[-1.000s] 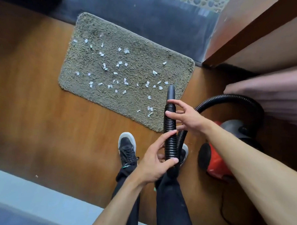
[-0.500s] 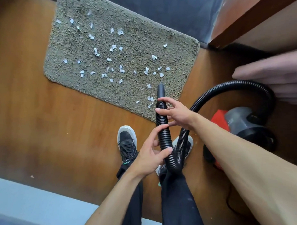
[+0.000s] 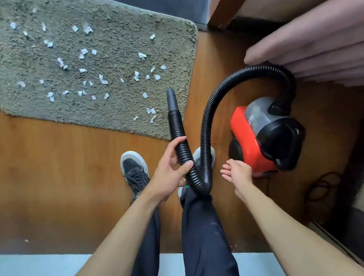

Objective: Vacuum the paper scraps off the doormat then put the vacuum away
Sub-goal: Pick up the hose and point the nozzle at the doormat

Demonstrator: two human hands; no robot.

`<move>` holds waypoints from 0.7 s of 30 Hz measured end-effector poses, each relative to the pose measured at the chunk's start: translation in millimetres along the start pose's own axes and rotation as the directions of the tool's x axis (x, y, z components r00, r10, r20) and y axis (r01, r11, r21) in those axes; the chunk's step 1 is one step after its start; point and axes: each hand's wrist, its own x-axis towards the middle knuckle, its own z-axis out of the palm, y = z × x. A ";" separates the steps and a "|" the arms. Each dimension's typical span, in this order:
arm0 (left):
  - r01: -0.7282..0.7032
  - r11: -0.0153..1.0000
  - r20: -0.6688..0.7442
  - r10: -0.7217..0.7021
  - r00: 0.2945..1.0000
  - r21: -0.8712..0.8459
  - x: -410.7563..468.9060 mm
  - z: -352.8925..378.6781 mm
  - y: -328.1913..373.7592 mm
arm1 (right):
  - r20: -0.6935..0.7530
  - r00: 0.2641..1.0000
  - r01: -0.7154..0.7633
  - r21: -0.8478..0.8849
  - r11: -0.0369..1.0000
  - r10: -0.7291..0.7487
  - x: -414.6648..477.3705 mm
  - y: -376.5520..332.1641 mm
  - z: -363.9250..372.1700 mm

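Observation:
A grey-green shaggy doormat [image 3: 119, 28] lies on the wooden floor at the upper left, strewn with several white paper scraps [image 3: 102, 79]. A red and black canister vacuum [image 3: 265, 138] stands on the floor at the right. Its black ribbed hose [image 3: 206, 122] arches up from the canister, loops down past my feet and ends in a smooth nozzle [image 3: 171, 100] over the mat's near right corner. My left hand [image 3: 169, 172] grips the hose below the nozzle. My right hand [image 3: 237, 175] hangs free with fingers spread, just left of the vacuum body, touching nothing.
My two dark sneakers [image 3: 134, 169] stand on the wooden floor [image 3: 52, 164] below the mat. Pink curtain folds [image 3: 324, 43] hang at the upper right above the vacuum. A dark power cord [image 3: 319, 188] lies coiled right of the canister. A pale blue surface [image 3: 38, 265] runs along the bottom edge.
My right hand has let go of the hose and dropped toward the vacuum body. The left hand keeps its grip. My view has swung right, so the mat slid left.

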 end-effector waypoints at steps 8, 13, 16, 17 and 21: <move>0.002 0.999 -0.012 -0.002 1.000 0.035 11.6 15.4 -12.8 | -0.351 0.934 -0.037 0.081 0.996 0.063 29.1 15.2 -63.6; 0.010 1.000 -0.017 -0.010 1.000 0.021 16.3 29.8 -15.2 | -0.331 0.941 -0.053 0.075 0.996 0.075 35.5 8.2 -69.8; 0.015 0.999 -0.010 -0.014 1.000 0.037 18.3 37.9 -15.8 | -0.339 0.935 -0.079 0.088 0.993 0.105 39.1 4.3 -67.6; 0.017 0.999 -0.009 -0.017 1.000 0.038 18.5 40.2 -16.1 | -0.338 0.934 -0.088 0.084 0.993 0.111 40.1 4.5 -67.4; 0.024 0.998 -0.007 -0.023 1.000 0.051 21.1 46.3 -18.2 | -0.327 0.938 -0.095 0.071 0.993 0.113 43.6 7.7 -66.7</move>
